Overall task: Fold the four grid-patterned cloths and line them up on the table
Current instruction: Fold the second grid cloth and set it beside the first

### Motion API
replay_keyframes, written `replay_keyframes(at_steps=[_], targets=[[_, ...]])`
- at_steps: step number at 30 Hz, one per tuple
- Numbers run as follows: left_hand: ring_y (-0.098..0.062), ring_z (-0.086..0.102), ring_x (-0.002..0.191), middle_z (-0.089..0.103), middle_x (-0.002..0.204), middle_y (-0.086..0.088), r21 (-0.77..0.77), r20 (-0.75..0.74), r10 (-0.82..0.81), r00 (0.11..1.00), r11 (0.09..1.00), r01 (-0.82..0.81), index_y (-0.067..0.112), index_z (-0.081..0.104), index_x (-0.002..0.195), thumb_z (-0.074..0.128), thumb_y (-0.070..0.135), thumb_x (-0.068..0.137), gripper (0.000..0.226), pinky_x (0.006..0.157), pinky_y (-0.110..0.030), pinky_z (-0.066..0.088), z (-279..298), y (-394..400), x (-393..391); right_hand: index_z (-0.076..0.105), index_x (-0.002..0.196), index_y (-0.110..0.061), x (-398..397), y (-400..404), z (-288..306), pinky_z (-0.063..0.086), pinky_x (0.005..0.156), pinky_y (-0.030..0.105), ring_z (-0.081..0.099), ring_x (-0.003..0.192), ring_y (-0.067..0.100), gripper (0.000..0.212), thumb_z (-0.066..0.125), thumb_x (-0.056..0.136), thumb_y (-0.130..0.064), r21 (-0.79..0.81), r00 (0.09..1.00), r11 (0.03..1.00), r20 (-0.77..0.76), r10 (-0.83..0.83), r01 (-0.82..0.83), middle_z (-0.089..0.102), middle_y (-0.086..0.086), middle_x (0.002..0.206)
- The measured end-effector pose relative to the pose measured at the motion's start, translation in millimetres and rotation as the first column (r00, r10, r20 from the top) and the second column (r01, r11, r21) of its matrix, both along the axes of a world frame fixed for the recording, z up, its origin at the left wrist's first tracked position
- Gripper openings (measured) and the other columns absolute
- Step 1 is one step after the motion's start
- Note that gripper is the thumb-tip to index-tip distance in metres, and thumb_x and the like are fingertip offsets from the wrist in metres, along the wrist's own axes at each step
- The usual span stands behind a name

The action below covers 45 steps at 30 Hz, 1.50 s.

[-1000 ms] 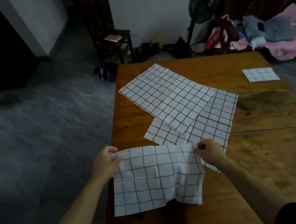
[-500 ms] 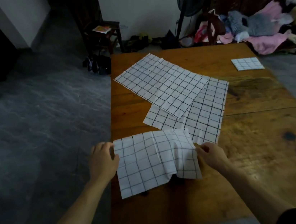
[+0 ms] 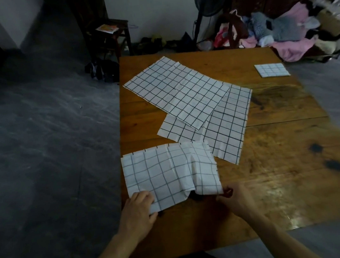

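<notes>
Left hand: we see the left hand (image 3: 138, 211) pinching the near left corner of the half-folded cloth (image 3: 170, 172).
Right hand: the right hand (image 3: 233, 199) pinches its near right corner.
Half-folded cloth: it lies at the near left edge of the desk (image 3: 278, 168), rumpled in the middle.
Other cloths: we see two flat cloths (image 3: 181, 90) overlapping behind it, and one small folded cloth (image 3: 272, 70) at the far right.

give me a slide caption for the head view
Both hands, left and right, hold the near cloth by its corners.
</notes>
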<state>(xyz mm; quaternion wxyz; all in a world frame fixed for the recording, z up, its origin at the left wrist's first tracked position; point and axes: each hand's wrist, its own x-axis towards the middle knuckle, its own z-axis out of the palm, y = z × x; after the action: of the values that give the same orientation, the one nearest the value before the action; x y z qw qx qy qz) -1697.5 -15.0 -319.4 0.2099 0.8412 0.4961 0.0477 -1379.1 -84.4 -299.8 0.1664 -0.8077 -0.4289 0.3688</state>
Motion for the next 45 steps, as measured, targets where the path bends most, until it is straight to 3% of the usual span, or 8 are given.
replay_keyframes(at_steps=[11,16,19,22,25,30,38,45], targets=[[-0.012,0.04,0.133,0.048,0.142,0.006,0.018,-0.031,-0.032,0.999,0.999,0.032,0.023,0.056,0.129,0.06,0.035,0.094,0.038,0.108,-0.029,0.034,2.4,8.6,-3.7,0.074,0.085,-0.019,14.4,-2.5,9.3,0.047,0.057,0.017,0.067,0.075,0.01,0.002,0.075,0.084,-0.018,0.026,0.991,0.997,-0.11,-0.074,0.078,0.072,-0.003,0.079],[-0.013,0.041,0.133,0.049,0.141,0.004,0.015,-0.051,-0.031,0.998,0.999,0.032,0.023,0.056,0.128,0.063,0.034,0.092,0.039,0.108,-0.03,0.033,1.3,9.7,-2.8,0.072,0.095,-0.021,16.1,-2.4,9.7,0.052,0.062,0.018,0.069,0.079,0.007,0.016,0.076,0.083,-0.029,0.044,0.984,0.998,-0.172,-0.042,0.051,0.073,-0.004,0.087],[-0.012,0.039,0.134,0.046,0.142,0.006,0.013,-0.065,-0.045,0.997,0.999,0.046,0.024,0.054,0.13,0.06,0.035,0.093,0.039,0.109,-0.029,0.033,2.4,9.0,-3.0,0.072,0.086,-0.012,5.1,-0.5,13.4,0.048,0.058,0.015,0.066,0.065,0.005,0.026,0.065,0.091,-0.037,0.05,0.964,0.994,-0.252,-0.079,0.094,0.071,-0.005,0.073],[-0.011,0.038,0.134,0.044,0.144,0.007,0.009,-0.077,-0.059,0.995,0.998,0.06,0.025,0.053,0.13,0.059,0.036,0.094,0.039,0.109,-0.029,0.032,3.7,10.0,-3.6,0.057,0.064,-0.009,-4.3,-0.1,14.4,0.035,0.046,0.018,0.045,0.049,0.009,0.049,0.051,0.096,-0.046,0.079,0.944,0.975,-0.28,-0.177,0.206,0.048,-0.006,0.054],[-0.012,0.038,0.134,0.045,0.144,0.006,0.015,-0.076,-0.064,0.995,0.998,0.065,0.024,0.053,0.13,0.059,0.037,0.094,0.039,0.109,-0.029,0.032,3.9,10.3,-3.8,0.054,0.063,-0.014,-6.8,-0.1,14.5,0.034,0.047,0.021,0.041,0.048,0.01,0.043,0.055,0.096,-0.042,0.051,0.937,0.979,-0.305,-0.171,0.196,0.045,-0.006,0.052],[-0.012,0.04,0.133,0.046,0.143,0.006,0.021,-0.071,-0.055,0.996,0.998,0.057,0.024,0.055,0.129,0.059,0.035,0.093,0.038,0.109,-0.03,0.033,4.0,9.9,-3.0,0.068,0.077,-0.01,-5.0,3.7,15.8,0.041,0.05,0.02,0.053,0.054,0.007,0.021,0.065,0.092,-0.025,-0.021,0.952,0.991,-0.277,-0.132,0.132,0.059,-0.002,0.062],[-0.013,0.043,0.131,0.047,0.142,0.006,0.009,-0.082,-0.088,0.993,0.996,0.089,0.023,0.056,0.127,0.062,0.034,0.091,0.038,0.108,-0.029,0.033,3.3,16.8,-5.6,0.067,0.073,-0.015,18.9,6.9,23.3,0.038,0.049,0.016,0.052,0.054,0.005,0.021,0.063,0.093,-0.022,-0.002,0.986,0.993,-0.116,-0.118,0.119,0.059,-0.005,0.06],[-0.009,0.04,0.132,0.045,0.142,0.008,0.004,-0.064,-0.116,0.991,0.993,0.116,0.025,0.054,0.129,0.06,0.034,0.093,0.038,0.108,-0.025,0.027,3.5,22.0,-7.7,0.066,0.067,-0.013,44.0,2.2,13.9,0.039,0.054,0.027,0.05,0.052,0.008,0.027,0.066,0.092,-0.024,-0.054,1.0,0.998,-0.018,-0.022,0.021,0.055,-0.004,0.055]])
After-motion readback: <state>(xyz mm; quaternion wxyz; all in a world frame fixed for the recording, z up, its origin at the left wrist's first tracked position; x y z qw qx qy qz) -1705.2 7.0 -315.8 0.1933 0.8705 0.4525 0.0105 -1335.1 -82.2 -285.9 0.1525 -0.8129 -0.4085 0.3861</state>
